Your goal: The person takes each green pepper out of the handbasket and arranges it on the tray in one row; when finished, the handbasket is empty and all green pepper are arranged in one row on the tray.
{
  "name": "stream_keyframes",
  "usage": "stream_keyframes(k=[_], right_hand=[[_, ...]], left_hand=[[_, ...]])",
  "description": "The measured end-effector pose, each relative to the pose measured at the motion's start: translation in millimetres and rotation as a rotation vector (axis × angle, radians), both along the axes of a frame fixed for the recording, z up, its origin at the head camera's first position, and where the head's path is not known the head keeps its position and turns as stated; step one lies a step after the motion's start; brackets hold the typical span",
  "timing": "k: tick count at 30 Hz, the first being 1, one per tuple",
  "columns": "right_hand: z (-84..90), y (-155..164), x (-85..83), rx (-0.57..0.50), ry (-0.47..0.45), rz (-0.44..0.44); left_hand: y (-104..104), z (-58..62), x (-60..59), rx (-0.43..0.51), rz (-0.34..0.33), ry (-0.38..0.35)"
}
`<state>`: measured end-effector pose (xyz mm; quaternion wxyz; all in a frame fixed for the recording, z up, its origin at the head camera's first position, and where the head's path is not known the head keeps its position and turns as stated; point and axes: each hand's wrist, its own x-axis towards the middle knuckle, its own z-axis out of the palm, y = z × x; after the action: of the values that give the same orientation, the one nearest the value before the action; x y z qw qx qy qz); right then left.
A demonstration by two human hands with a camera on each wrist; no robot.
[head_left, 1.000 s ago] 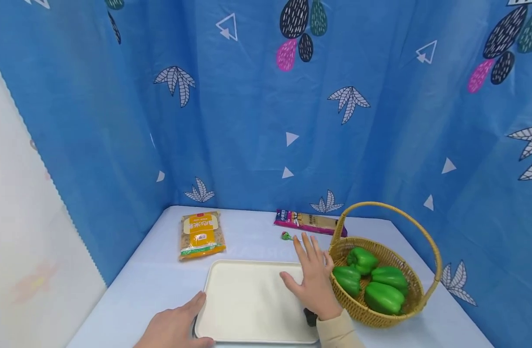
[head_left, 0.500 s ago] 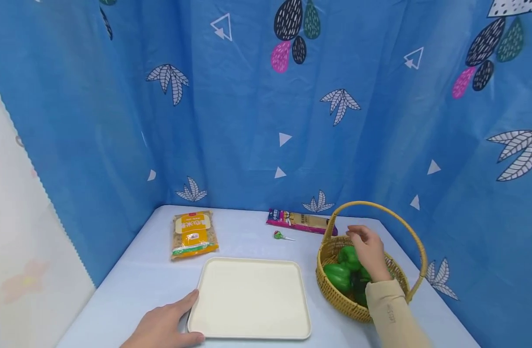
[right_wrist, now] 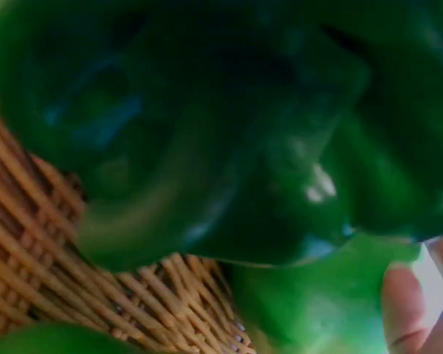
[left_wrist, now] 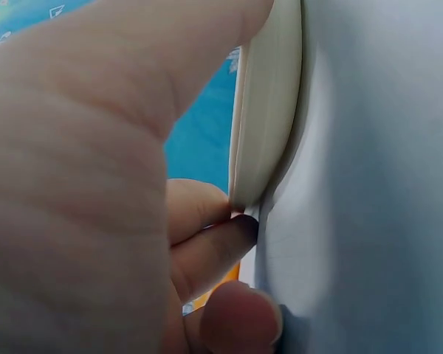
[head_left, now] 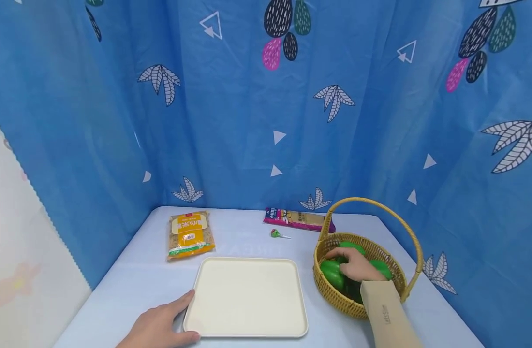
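My left hand (head_left: 159,323) holds the lower left corner of a cream rectangular tray (head_left: 248,297). Its index finger lies on the left side and its thumb on the near edge; the left wrist view shows the tray's wall (left_wrist: 269,110) upright beside the fingers. My right hand (head_left: 356,265) is inside a wicker basket (head_left: 335,295), its fingers curled over a green bell pepper (head_left: 332,274). The right wrist view shows the thumb (right_wrist: 404,306) against a light green pepper (right_wrist: 328,295), while a darker pepper fills the foreground and hides the other fingers.
An arched handle (head_left: 411,227) rises over the basket and the right forearm. More green peppers (head_left: 381,268) lie around the hand. Behind the tray are a yellow food bag (head_left: 190,235), a lollipop (head_left: 278,234) and a long purple packet (head_left: 298,220), before a blue curtain (head_left: 231,121).
My right hand has moved from above the tray's right side, over the basket, and down among the peppers. My left hand stays at the tray's corner. The head view shifts slightly.
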<state>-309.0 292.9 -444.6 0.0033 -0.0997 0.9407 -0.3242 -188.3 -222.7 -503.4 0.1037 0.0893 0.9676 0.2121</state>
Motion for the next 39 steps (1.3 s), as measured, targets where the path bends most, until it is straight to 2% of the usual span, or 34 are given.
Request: stream_keyframes(k=[3,6,10,18,26,34,39], right_hand=[[-0.6,-3.0,0.3,0.029,-0.071,0.001],[-1.0,-3.6,1.0,0.023,-0.086,0.004],[-0.6,-2.3,1.1,-0.02,-0.053,0.004],[-1.0,1.6,-2.7,-0.061,0.061,-0.022],[-5.8,2.5,1.0,-0.091,0.072,-0.007],[-6.4,1.2,0.9,-0.124,0.053,-0.049],[-5.1,1.8,-0.3,-0.078,0.099,-0.072]], left_hand=[[0.5,0.6,-0.4,0.012,-0.001,-0.021],[1.2,1.9,0.0,0.026,0.007,-0.052],[1.2,4.6,0.7,0.034,0.024,-0.075],[0.9,5.5,0.8,0.035,0.028,-0.063],[3.3,2.0,1.6,0.043,0.036,-0.081],[3.1,2.6,2.5,0.043,0.033,-0.069],[2.7,2.5,2.7,0.041,0.035,-0.068]])
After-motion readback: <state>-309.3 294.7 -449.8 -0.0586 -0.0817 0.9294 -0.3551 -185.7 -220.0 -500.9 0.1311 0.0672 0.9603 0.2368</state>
